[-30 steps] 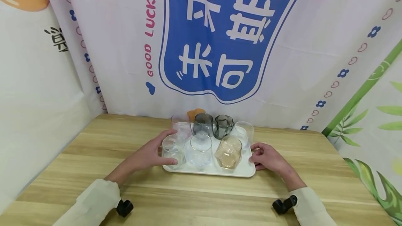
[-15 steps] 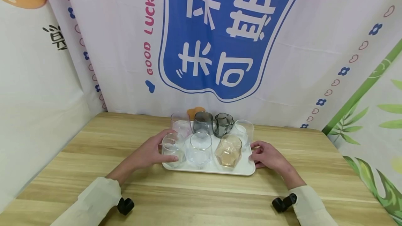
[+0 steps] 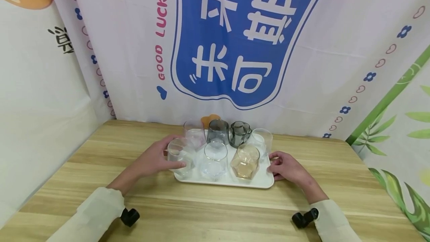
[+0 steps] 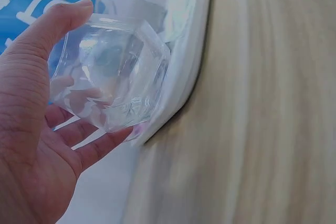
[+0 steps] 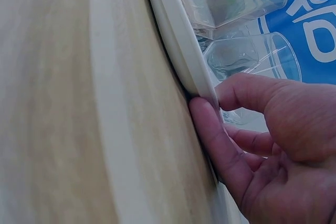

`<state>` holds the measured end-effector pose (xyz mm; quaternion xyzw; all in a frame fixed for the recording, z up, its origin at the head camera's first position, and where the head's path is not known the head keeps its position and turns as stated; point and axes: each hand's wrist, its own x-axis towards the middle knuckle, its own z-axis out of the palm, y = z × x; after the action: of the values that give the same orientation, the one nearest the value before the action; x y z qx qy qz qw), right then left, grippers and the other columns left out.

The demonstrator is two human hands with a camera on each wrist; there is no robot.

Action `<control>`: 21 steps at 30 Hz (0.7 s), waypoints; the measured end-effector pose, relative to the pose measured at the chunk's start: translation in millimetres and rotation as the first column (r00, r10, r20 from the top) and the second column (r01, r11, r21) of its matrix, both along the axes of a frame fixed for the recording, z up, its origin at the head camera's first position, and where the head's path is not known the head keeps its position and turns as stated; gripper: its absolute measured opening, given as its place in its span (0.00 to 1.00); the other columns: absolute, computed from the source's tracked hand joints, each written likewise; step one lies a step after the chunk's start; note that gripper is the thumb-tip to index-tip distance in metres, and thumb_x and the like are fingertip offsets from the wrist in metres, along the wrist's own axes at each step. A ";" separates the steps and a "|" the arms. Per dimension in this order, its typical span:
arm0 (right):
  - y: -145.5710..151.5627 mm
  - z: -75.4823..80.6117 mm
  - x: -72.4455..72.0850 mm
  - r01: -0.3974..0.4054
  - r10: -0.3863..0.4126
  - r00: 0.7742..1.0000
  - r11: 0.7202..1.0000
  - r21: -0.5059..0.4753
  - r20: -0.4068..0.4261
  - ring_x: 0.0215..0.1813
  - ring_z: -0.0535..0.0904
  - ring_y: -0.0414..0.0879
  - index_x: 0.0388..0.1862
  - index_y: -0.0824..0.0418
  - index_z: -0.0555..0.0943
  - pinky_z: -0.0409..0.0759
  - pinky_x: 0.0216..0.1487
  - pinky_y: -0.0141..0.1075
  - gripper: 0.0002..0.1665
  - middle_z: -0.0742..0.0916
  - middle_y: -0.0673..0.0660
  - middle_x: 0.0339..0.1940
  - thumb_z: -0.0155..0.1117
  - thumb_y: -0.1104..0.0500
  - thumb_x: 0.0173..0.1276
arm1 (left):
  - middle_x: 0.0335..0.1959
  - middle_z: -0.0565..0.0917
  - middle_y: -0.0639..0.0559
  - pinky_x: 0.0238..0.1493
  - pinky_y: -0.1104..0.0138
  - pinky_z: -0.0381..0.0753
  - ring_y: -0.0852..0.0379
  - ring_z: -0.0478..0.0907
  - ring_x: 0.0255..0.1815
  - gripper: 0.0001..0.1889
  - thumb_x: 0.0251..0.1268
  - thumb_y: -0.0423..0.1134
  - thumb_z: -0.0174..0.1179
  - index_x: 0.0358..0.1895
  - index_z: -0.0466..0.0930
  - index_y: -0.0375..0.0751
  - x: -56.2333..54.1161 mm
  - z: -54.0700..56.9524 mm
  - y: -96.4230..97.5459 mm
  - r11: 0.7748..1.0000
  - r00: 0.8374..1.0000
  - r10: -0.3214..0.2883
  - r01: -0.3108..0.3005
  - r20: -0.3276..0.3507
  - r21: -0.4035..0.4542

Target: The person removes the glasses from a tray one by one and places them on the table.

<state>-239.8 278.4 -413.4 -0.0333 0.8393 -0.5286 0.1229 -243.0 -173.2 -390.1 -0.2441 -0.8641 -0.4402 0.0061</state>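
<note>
My left hand [image 3: 155, 160] grips a clear faceted glass [image 3: 180, 156] at the front left corner of a white tray [image 3: 221, 183]. In the left wrist view the thumb lies at the rim of this glass [image 4: 113, 72] and the fingers reach round its lower side. The glass looks slightly tilted; whether its base touches the tray I cannot tell. My right hand [image 3: 288, 168] pinches the tray's right edge. The right wrist view shows the thumb above the tray rim [image 5: 181, 35] and a finger below it.
Also on the tray are a clear glass [image 3: 215, 163], an amber glass [image 3: 246, 164], a pinkish glass [image 3: 195, 134], a smoky grey glass [image 3: 218, 133], a dark faceted glass [image 3: 240, 135] and another clear glass [image 3: 263, 141]. A printed curtain [image 3: 134, 85] hangs behind the wooden table [image 3: 208, 216].
My left hand has shifted left and slightly up, carrying the clear faceted glass with it, out over the tray's left edge. The right hand stays at the tray's edge.
</note>
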 end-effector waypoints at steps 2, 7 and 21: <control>0.2 0.1 0.4 -0.001 0.001 1.000 1.000 -0.005 0.001 0.34 0.83 0.50 0.63 0.76 0.70 0.88 0.35 0.43 0.28 0.81 0.64 0.40 0.66 0.70 0.67 | 0.63 0.79 0.41 0.57 0.45 0.79 0.40 0.77 0.60 0.42 0.56 0.48 0.78 0.73 0.69 0.42 -0.2 3.4 -4.8 1.000 1.000 0.011 -0.011 -0.006 -0.006; 0.4 -0.5 0.5 -0.007 0.007 1.000 1.000 -0.007 0.001 0.34 0.83 0.50 0.63 0.76 0.70 0.88 0.35 0.43 0.28 0.81 0.63 0.40 0.66 0.69 0.67 | 0.60 0.80 0.44 0.57 0.46 0.79 0.43 0.78 0.58 0.41 0.57 0.50 0.78 0.72 0.70 0.43 -0.1 8.7 -20.8 0.998 0.999 0.051 -0.051 -0.012 -0.027; 2.2 -3.3 -0.9 -0.010 0.010 1.000 1.000 -0.014 -0.011 0.34 0.84 0.51 0.64 0.76 0.68 0.88 0.34 0.44 0.28 0.81 0.64 0.40 0.66 0.69 0.68 | 0.66 0.74 0.33 0.58 0.45 0.78 0.35 0.73 0.62 0.42 0.63 0.53 0.73 0.74 0.66 0.38 -21.7 4.2 -74.7 0.972 0.972 0.235 -0.234 0.013 -0.013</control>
<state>-240.7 280.6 -416.7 -0.0412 0.8360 -0.5337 0.1205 -264.6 -247.9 -385.9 -0.1373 -0.8894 -0.4331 0.0506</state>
